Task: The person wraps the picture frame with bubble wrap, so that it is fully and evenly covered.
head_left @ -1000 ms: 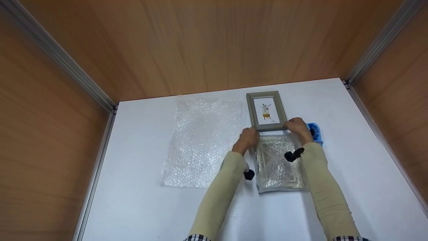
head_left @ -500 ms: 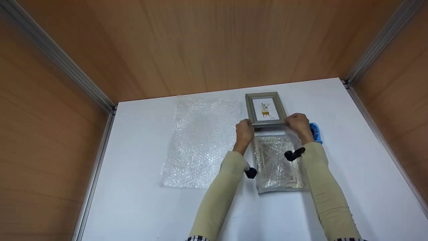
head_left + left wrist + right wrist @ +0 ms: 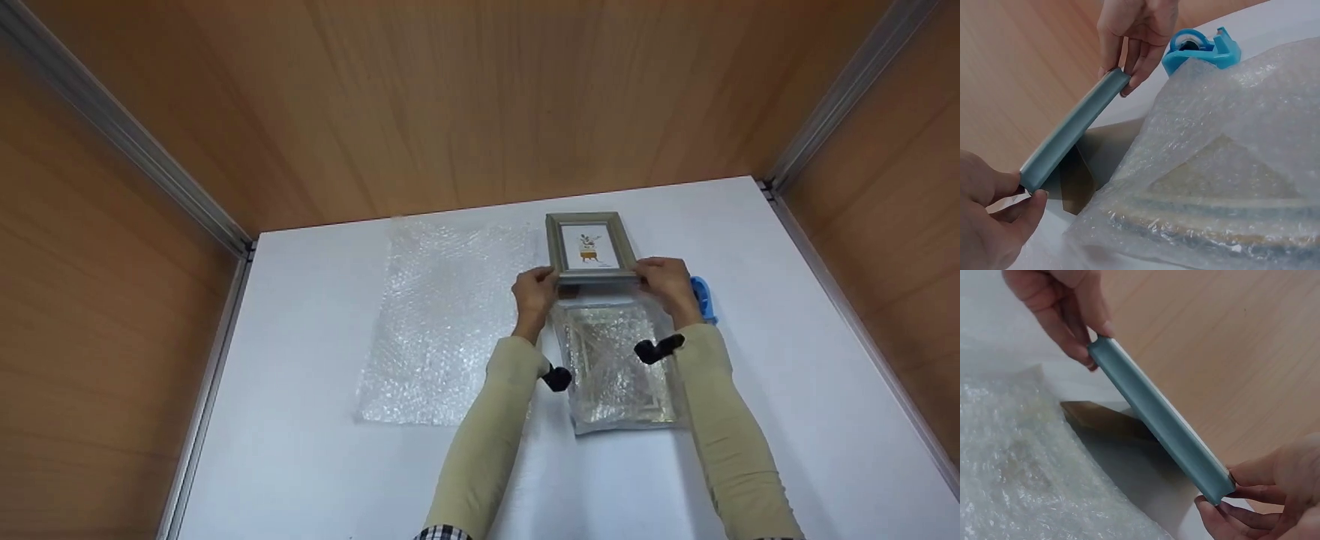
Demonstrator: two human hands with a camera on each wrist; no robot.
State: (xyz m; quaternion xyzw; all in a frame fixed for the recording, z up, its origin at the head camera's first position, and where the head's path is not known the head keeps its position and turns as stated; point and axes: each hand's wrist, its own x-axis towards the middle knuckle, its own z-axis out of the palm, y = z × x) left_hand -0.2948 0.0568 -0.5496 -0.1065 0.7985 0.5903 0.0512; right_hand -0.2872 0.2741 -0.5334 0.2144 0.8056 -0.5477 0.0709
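Note:
A grey-green picture frame (image 3: 590, 247) with a small plant-in-a-pot print is held by both hands at its near corners. Its near edge is raised off the table, and a brown flap (image 3: 1078, 180) shows beneath it in the wrist views. My left hand (image 3: 534, 294) pinches the left corner between thumb and fingers. At the right corner, my right hand (image 3: 667, 287) does the same. Just nearer than the frame lies a flat, bubble-wrapped package (image 3: 619, 367) with a frame shape visible inside. In the left wrist view both hands and the frame's edge show clearly.
To the left, a large sheet of bubble wrap (image 3: 442, 330) lies flat on the white table (image 3: 300, 465). A blue tape dispenser (image 3: 703, 300) stands just right of my right hand. Wooden panels (image 3: 480, 105) rise at the back and both sides.
The picture frame's near edge has come up off the table, and the frame has shifted slightly left. My left hand has moved left and away from me with its corner.

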